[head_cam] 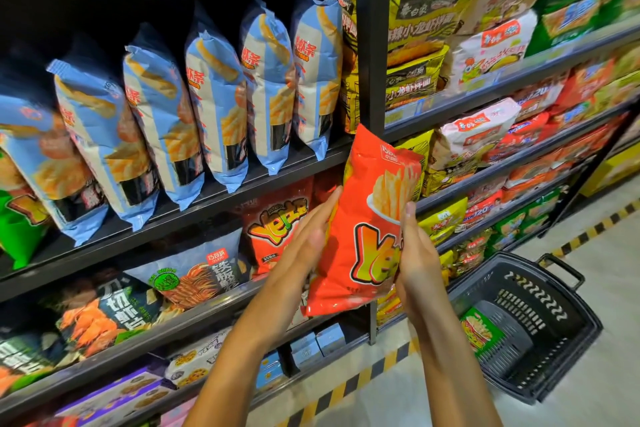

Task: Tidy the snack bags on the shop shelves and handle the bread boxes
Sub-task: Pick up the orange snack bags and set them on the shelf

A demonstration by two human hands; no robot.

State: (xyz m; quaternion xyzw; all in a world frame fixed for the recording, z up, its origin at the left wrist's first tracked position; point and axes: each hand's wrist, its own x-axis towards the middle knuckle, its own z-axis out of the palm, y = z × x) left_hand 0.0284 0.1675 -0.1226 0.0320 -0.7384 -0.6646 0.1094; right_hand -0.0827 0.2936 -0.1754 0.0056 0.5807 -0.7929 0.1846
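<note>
I hold a red snack bag (367,218) with a picture of fries upright in front of the shelves. My left hand (304,236) lies flat against the bag's left edge with straight fingers. My right hand (414,253) grips its right side, thumb across the front. Behind the bag, on the second shelf, stands another red bag of the same kind (273,229). A row of blue snack bags (214,104) leans along the upper shelf.
A black upright post (372,45) splits the shelving. Yellow and pink noodle packs (429,21) fill the right section. A dark shopping basket (554,291) with a green pack (481,333) inside sits on the floor at right. Small blue boxes (315,345) stand on the low shelf.
</note>
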